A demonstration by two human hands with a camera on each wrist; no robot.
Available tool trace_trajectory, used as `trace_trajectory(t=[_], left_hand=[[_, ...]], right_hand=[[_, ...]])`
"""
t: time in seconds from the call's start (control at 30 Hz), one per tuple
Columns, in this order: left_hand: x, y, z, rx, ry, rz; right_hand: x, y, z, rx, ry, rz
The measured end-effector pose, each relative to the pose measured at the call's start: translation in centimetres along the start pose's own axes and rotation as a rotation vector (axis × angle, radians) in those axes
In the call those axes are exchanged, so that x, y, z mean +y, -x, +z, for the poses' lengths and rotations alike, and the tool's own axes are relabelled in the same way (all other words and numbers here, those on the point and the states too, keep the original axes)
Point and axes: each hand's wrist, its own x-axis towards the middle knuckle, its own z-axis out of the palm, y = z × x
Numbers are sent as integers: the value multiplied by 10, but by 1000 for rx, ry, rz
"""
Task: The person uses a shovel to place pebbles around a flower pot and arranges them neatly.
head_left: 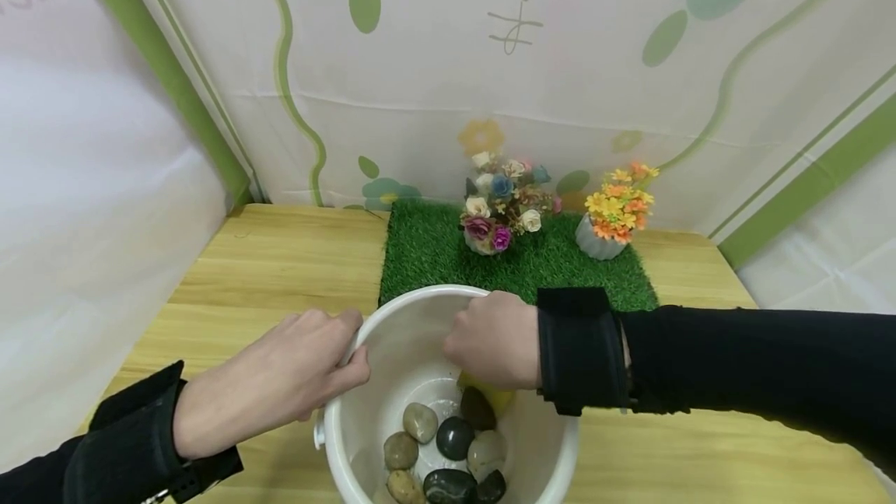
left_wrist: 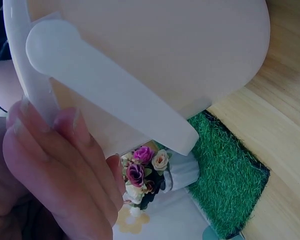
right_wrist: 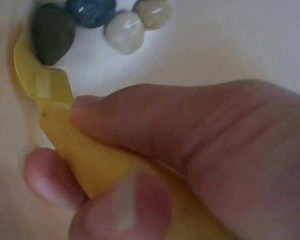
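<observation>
A white bucket point(head_left: 392, 368) stands at the front of the table, with several smooth stones point(head_left: 455, 438) on its bottom. My left hand point(head_left: 294, 368) grips the bucket's left rim, thumb on the inner side and fingers outside. Inside the bucket, my right hand point(head_left: 495, 341) holds a small yellow shovel point(right_wrist: 97, 155) by its handle, blade pointing down near the wall. A dark stone point(right_wrist: 52, 35) overlaps the shovel's blade; whether it rests on it or only leans against it I cannot tell. Paler stones point(right_wrist: 125, 32) lie beside it.
Behind the bucket lies a green turf mat point(head_left: 420, 247) on the wooden table point(head_left: 301, 255). A pot of mixed flowers point(head_left: 500, 204) and a pot of yellow-orange flowers point(head_left: 616, 212) stand on it. The bucket's white carrying handle point(left_wrist: 115, 82) hangs along its outside. Printed cloth point(head_left: 420, 61) closes the back.
</observation>
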Motion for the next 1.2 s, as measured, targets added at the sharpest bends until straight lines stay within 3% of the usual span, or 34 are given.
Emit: trace_trajectory(t=[0.1,0.2,0.73,1.2], left_hand=[[0,1,1,-9,20,-3],[0,0,1,-7,22,2],[-1,0,2,5,-6,18],[0,-1,0,1,-8,13]], right_hand=[[5,-2,-3,-117,-40,-27],[10,-2,-5,-161,-69,-51],[27,-4,-3,-234,-312,-199],[34,-2,-1,-193,-389,-272]])
